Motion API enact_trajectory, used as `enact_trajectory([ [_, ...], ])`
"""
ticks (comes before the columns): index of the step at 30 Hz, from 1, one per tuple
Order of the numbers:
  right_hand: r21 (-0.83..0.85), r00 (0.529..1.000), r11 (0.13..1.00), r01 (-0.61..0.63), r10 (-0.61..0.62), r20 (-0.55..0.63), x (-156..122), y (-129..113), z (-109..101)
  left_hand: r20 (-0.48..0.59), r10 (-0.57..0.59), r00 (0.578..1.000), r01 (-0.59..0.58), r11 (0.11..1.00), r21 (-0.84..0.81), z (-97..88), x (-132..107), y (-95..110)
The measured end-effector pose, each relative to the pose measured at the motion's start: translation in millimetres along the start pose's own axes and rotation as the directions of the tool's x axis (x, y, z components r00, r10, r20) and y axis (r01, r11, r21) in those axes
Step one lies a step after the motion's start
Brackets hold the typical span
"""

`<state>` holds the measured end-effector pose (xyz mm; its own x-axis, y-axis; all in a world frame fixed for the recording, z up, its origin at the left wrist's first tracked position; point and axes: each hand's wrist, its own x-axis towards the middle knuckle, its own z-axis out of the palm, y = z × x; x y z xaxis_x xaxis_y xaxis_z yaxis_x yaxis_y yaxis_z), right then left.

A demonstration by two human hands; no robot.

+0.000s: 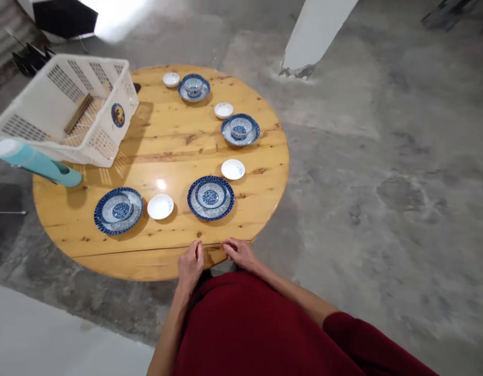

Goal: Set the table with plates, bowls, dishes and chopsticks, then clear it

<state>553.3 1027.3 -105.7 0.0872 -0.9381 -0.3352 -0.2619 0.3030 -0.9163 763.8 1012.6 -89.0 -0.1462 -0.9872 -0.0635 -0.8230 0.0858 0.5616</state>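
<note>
My left hand (191, 263) rests at the near edge of the round wooden table (166, 141), its fingers curled in, with nothing visible in them. Just to its right, my right hand (240, 253) lies at the same edge, fingers also bent inward and holding nothing that shows. Closest to both hands is a blue-and-white plate (196, 210) with a patterned bowl (210, 194) on it. A small white dish (160, 207) sits to the left of that plate, and another white dish (233, 169) stands behind it on the right.
Further blue-rimmed plates with bowls stand at the left (101, 223), right (254, 137) and back (204, 95), with small white dishes (224, 109) beside them. A white plastic basket (104, 133) holding brownish sticks and a turquoise cylindrical container (41, 163) are at left.
</note>
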Motion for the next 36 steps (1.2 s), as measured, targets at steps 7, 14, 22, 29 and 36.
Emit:
enact_trajectory([
  [7,0.278,0.868,0.917,-0.287,0.372,-0.330,-73.9,92.4,-135.6,0.110,0.104,0.988,-0.098,0.993,-0.062,59.8,23.4,106.7],
  [14,0.557,0.559,0.748,-0.362,0.652,-0.512,-175.7,177.4,-222.9,0.406,0.366,0.837,-0.412,0.911,0.030,118.8,29.3,209.5],
  [22,0.747,0.562,0.618,-0.245,0.718,-0.411,-154.0,198.3,-240.5,0.460,0.398,0.794,-0.498,0.859,0.116,143.0,56.6,249.7],
  [29,0.596,0.641,0.756,-0.270,0.603,-0.474,-71.8,161.6,-332.7,0.454,0.348,0.820,-0.417,0.907,0.059,168.9,120.5,284.6],
  [36,0.477,0.622,0.755,-0.450,0.648,-0.439,-30.3,158.7,-431.6,0.332,0.242,0.912,-0.235,0.970,-0.060,199.9,207.0,325.1],
])
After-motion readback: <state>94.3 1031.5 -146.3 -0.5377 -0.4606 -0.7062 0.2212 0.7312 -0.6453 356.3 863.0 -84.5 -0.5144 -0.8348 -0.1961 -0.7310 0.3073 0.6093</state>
